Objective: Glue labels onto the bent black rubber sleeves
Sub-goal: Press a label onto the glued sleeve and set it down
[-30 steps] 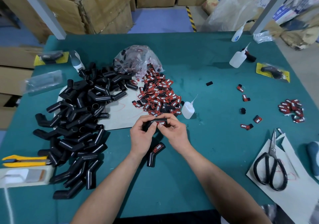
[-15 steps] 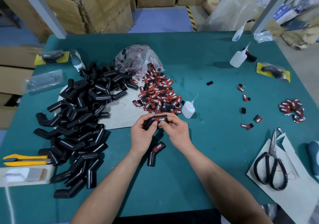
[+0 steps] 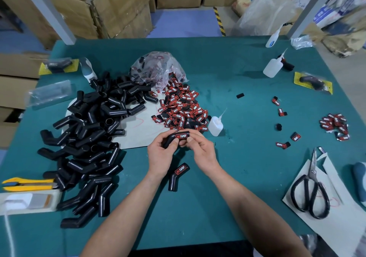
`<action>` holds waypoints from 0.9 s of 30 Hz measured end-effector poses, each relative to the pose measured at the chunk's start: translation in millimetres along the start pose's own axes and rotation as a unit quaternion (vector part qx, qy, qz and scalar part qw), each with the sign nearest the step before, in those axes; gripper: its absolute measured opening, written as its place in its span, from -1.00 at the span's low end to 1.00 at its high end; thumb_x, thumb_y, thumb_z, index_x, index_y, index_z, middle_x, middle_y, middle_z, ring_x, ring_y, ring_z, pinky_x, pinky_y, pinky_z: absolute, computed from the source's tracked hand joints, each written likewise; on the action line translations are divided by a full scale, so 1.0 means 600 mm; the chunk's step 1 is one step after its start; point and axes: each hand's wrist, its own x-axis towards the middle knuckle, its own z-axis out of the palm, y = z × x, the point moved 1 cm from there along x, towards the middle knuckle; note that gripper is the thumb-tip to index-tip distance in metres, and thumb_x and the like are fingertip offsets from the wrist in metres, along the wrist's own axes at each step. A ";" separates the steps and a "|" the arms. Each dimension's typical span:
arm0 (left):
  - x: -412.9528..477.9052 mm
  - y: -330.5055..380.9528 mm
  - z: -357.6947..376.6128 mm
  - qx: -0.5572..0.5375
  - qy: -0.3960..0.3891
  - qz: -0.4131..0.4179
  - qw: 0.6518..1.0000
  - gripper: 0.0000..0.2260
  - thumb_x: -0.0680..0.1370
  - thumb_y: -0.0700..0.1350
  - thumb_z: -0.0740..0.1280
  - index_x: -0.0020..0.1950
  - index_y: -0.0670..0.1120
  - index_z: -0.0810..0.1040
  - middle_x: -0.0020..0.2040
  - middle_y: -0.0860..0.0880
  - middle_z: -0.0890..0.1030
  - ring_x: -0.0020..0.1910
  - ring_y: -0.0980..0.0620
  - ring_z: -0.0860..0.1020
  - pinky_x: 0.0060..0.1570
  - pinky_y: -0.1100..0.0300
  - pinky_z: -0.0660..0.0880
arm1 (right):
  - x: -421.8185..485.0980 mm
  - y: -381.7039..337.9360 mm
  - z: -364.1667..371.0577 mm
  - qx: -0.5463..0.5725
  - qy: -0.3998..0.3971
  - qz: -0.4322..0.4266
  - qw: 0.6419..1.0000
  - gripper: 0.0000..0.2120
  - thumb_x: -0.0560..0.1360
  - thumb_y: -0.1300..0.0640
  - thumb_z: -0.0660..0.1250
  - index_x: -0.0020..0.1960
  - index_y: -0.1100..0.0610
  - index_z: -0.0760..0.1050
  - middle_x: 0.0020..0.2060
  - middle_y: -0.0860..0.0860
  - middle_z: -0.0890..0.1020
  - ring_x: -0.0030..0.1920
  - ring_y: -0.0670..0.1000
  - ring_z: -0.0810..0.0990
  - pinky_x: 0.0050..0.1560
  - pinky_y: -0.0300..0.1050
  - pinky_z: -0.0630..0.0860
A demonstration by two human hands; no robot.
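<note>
A person's left hand [image 3: 161, 151] and right hand [image 3: 202, 149] gripped a bent black rubber sleeve [image 3: 172, 140], fingers curled round it, thumbs beside its red label [image 3: 181, 136] (lettered TAPER). A labelled sleeve [image 3: 177, 175] lay just below the fingers, loose labels [image 3: 182, 108] beyond them.
</note>
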 end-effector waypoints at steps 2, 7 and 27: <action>0.001 -0.001 0.000 0.006 0.002 0.002 1.000 -0.68 0.53 -0.40 0.43 0.09 0.01 0.68 0.02 0.13 0.75 0.05 0.16 0.68 0.13 0.35 0.53 | 0.000 0.001 -0.001 0.025 0.003 0.012 1.000 -0.67 0.58 0.29 0.23 0.00 0.01 0.73 0.11 -0.02 0.64 -0.10 0.02 0.65 -0.01 -0.15 0.57; 0.000 0.001 0.002 0.007 0.000 0.002 1.000 -0.68 0.52 -0.36 0.44 0.09 0.06 0.68 0.02 0.16 0.74 0.05 0.20 0.68 0.11 0.38 0.52 | 0.000 0.001 0.002 0.027 0.022 0.003 0.999 -0.77 0.53 0.36 0.34 0.01 0.10 0.68 0.05 -0.04 0.67 -0.13 0.00 0.68 0.02 -0.19 0.60; -0.005 0.007 0.003 0.010 -0.007 0.016 1.000 -0.71 0.52 -0.33 0.47 0.09 0.05 0.68 0.02 0.14 0.74 0.04 0.17 0.68 0.10 0.36 0.53 | -0.001 -0.005 -0.004 0.018 0.018 -0.023 0.999 -0.75 0.56 0.22 0.28 -0.03 0.02 0.73 0.08 0.03 0.67 -0.04 0.02 0.66 -0.02 -0.14 0.60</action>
